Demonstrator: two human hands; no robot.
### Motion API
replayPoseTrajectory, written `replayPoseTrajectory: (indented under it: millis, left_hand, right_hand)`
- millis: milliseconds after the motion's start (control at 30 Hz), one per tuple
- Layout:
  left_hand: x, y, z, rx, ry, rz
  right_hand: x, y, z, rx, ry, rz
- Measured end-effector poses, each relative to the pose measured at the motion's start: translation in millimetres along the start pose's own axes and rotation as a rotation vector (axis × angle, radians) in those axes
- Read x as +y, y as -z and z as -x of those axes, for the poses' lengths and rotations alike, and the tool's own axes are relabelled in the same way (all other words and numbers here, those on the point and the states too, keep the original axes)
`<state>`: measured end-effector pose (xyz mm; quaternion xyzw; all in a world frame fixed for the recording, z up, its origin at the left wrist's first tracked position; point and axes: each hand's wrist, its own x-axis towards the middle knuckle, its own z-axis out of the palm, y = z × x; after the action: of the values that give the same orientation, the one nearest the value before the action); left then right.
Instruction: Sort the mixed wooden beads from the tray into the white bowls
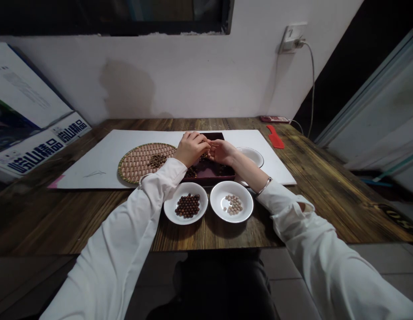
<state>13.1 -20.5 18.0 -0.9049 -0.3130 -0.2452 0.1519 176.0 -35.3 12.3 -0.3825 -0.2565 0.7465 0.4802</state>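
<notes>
Left hand [192,149] and right hand [221,152] curled together above a maroon tray [208,171].
Any grasp is hidden; a white bowl of dark beads [171,209] and a white bowl of pale beads [217,208] sit just below both hands.

- Your left grip [191,149] and right grip [221,152] hide the middle of the dark tray [206,175]; you can't tell whether anything sits between your fingers [203,142].
- Your right forearm [246,169] covers part of the white bowl [252,155], hiding its inside.
- The printed board [26,111] runs off the left edge.
- The tray's beads [192,172] are too small to count.
</notes>
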Motion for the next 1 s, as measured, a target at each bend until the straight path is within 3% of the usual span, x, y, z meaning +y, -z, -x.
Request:
replayPoseTrajectory:
  millis: [433,767,1000]
  left_hand:
    - [-4.6,-4.1,2.7,0.115,0.097,-0.055]
    - [-3.1,-0.3,4.1,0.039,0.117,-0.071]
    - [-0.3,1.2,3.3,-0.027,0.101,-0.081]
  right_hand:
    - [3.8,-1.1,-1.9,-0.023,0.055,0.125]
    - [4.6,-1.9,-0.1,-0.154,0.119,0.209]
    - [7.5,-0.7,-2.7,-0.139,0.119,0.238]
